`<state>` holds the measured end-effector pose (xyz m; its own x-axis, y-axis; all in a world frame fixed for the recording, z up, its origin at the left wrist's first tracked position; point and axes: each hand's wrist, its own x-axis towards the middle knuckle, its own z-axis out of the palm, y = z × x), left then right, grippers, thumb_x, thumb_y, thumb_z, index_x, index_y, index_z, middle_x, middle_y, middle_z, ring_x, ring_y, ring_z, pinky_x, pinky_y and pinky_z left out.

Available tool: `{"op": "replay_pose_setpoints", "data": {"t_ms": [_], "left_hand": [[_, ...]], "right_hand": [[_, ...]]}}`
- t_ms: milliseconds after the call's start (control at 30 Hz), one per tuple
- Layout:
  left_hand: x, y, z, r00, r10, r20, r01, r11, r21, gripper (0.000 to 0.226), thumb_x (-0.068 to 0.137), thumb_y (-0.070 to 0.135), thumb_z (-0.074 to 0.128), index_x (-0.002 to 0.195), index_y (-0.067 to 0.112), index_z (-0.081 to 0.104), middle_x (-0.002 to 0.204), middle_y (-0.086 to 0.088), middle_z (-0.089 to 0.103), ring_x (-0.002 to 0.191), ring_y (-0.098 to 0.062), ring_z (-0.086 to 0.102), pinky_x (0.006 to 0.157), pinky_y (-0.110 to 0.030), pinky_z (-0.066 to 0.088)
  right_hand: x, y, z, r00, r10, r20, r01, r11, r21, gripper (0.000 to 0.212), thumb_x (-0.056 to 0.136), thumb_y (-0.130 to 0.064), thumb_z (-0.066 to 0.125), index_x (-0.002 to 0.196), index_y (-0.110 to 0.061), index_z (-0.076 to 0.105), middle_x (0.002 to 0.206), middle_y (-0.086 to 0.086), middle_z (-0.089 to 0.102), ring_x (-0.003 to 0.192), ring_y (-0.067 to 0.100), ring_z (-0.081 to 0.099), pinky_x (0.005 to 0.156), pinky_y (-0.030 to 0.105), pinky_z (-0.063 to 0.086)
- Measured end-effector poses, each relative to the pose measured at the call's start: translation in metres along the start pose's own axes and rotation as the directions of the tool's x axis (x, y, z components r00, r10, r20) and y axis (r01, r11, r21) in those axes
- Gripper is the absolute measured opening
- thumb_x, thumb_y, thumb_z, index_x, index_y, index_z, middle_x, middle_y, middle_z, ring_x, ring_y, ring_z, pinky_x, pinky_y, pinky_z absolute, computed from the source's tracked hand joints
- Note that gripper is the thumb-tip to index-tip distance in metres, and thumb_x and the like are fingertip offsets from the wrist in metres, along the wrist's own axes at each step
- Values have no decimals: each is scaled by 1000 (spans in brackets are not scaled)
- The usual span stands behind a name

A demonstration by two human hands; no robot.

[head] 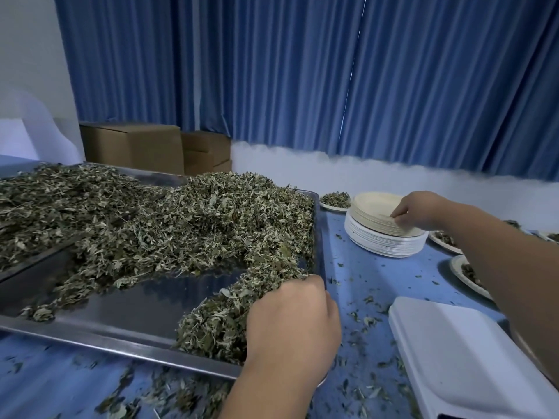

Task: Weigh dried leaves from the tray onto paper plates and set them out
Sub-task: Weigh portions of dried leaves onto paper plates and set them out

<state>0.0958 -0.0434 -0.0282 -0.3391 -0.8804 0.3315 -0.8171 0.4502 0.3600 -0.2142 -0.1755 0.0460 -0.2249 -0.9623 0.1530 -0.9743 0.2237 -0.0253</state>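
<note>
A large steel tray [121, 334] on the blue table holds a wide heap of dried leaves [169, 225]. My left hand [290, 322] is at the tray's near right corner, fingers curled into a clump of the leaves. To the right stands a tall stack of paper plates [372, 234]. My right hand [420, 210] reaches over it and pinches the rim of the top plate. A white scale [465, 355] lies flat at the near right, with nothing on it.
A filled plate [334, 201] sits behind the stack, and more filled plates [465, 273] lie at the right, partly hidden by my right arm. Loose leaf bits are scattered on the blue table [363, 282]. Cardboard boxes [136, 146] and blue curtains stand behind.
</note>
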Motion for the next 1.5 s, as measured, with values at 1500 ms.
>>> {"op": "replay_pose_setpoints", "data": {"t_ms": [1500], "left_hand": [[-6, -3, -13, 923, -53, -382, -42, 971, -235, 21, 96, 29, 46, 87, 25, 65, 70, 11, 59, 58, -6, 54, 48, -27, 40]], "right_hand": [[-246, 31, -3, 897, -346, -276, 392, 910, 132, 17, 87, -16, 69, 100, -23, 77, 92, -18, 63, 84, 4, 59, 78, 29, 50]]}}
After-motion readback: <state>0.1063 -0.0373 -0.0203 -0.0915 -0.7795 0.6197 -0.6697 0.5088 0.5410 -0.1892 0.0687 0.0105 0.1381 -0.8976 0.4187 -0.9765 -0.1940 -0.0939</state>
